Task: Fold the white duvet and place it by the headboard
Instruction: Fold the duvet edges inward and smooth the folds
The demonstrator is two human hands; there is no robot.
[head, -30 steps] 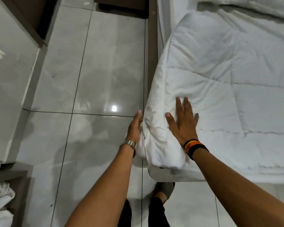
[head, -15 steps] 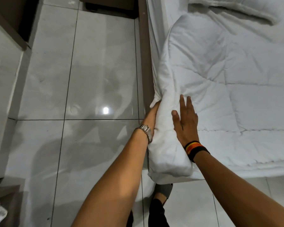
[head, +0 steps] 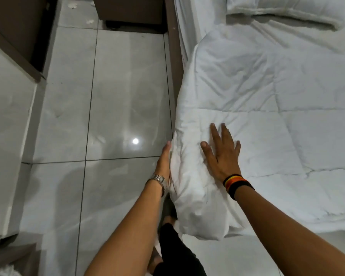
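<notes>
Head view shows the white duvet [head: 257, 120] folded on the bed [head: 189, 20], its bulky corner overhanging the near left edge. Right hand [head: 222, 156] lies flat and spread on top; left hand [head: 164, 162] presses open against the side, fingers probably hidden behind the fabric. Without firmer holding, the thick fold could slump floorward.

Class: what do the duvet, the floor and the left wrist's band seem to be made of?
Duvet: soft white fabric with padding, matt, judging by stitched quilting and creases. Floor: glossy tile, probably ceramic; it mirrors a lamp, with grout lines. Wristband: silvery linked metal, likely a watch strap.
</notes>
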